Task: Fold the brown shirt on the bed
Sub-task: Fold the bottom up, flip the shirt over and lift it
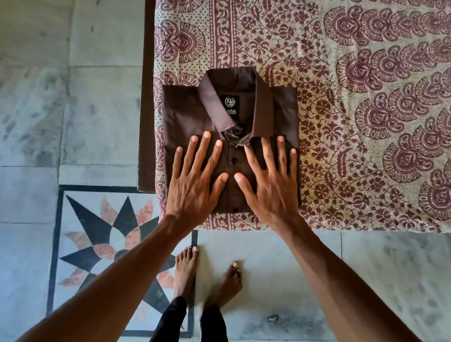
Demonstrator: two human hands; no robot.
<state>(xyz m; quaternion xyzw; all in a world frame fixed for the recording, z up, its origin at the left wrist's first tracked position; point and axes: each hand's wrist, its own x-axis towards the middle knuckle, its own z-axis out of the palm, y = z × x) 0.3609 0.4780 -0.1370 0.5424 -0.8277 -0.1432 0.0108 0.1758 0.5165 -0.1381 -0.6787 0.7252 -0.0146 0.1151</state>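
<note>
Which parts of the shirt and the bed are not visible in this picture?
Head view:
Sleeves of the shirt: out of sight, folded under.
Its front: partly covered by left hand and right hand.
The label: lower line too small to read.
The bed: cut off by top and right edges.

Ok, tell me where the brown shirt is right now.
In the head view, the brown shirt lies folded on the patterned bedspread at the near left corner of the bed, with the left hand and right hand flat on it.
</note>
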